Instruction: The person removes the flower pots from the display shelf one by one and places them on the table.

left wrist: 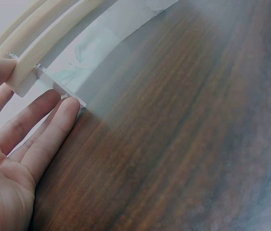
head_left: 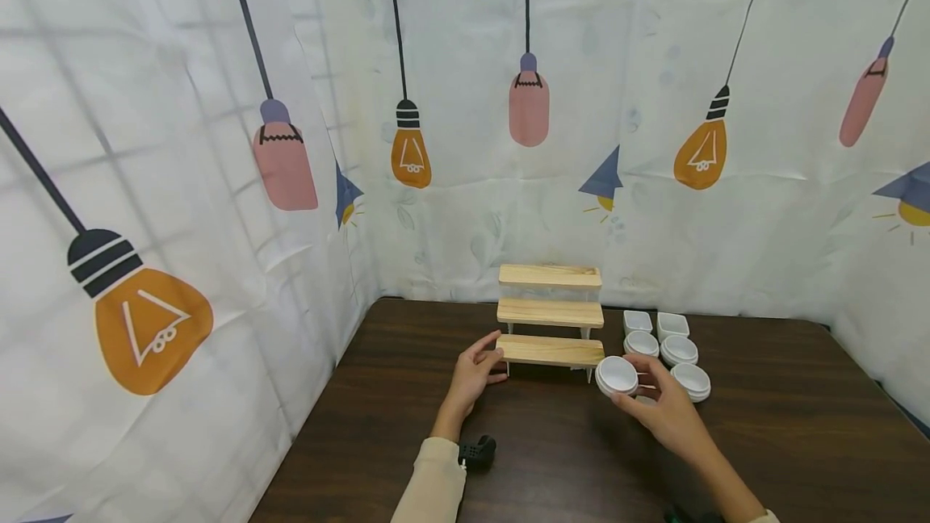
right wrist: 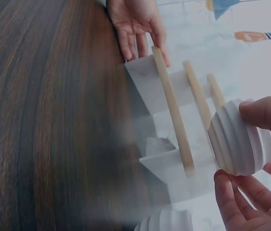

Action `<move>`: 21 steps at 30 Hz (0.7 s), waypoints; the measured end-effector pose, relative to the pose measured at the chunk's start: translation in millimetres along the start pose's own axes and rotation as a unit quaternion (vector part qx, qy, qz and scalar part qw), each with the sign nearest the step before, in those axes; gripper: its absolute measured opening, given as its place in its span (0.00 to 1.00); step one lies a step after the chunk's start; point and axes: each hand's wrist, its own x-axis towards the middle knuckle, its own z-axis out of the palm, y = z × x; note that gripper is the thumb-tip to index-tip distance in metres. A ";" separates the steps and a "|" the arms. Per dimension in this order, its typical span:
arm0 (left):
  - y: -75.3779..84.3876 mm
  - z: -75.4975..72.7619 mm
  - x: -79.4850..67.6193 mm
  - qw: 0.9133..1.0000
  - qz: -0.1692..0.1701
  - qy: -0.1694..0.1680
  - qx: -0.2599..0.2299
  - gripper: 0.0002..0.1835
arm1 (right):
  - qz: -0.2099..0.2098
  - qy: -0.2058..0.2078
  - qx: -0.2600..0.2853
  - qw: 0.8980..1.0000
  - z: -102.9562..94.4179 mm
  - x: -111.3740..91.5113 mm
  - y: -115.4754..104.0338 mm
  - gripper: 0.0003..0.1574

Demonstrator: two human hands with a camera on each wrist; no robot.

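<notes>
A three-tier display stand (head_left: 550, 313) with pale wooden boards and whitish side supports stands at the back of the dark table. My left hand (head_left: 471, 375) holds its left end, thumb and fingers about the end of the lowest board (left wrist: 34, 60) and fingertips against the side support. To the right of the stand, my right hand (head_left: 664, 406) grips a small round white ribbed pot (right wrist: 238, 137) between thumb and fingers. This pot is raised off the table, near the lowest board's right end, its hollow top facing up in the head view.
Behind my right hand, more white pots are grouped on the table (head_left: 552, 450): two square ones (head_left: 637, 321) at the back and several round ones (head_left: 679, 349) in front. My right hand partly hides one. A curtain (head_left: 465, 224) printed with lamps hangs behind the table.
</notes>
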 end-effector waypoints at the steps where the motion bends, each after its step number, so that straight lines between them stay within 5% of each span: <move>1: 0.4 0.0 -0.2 1.000 0.000 0.000 0.000 0.29 | 0.001 0.000 0.001 1.000 -1.0 -0.8 1.0 0.37; 21: 1.4 0.3 -0.7 1.000 0.002 -0.002 0.003 0.29 | 0.009 0.021 0.014 1.000 -20.8 -15.1 6.1 0.36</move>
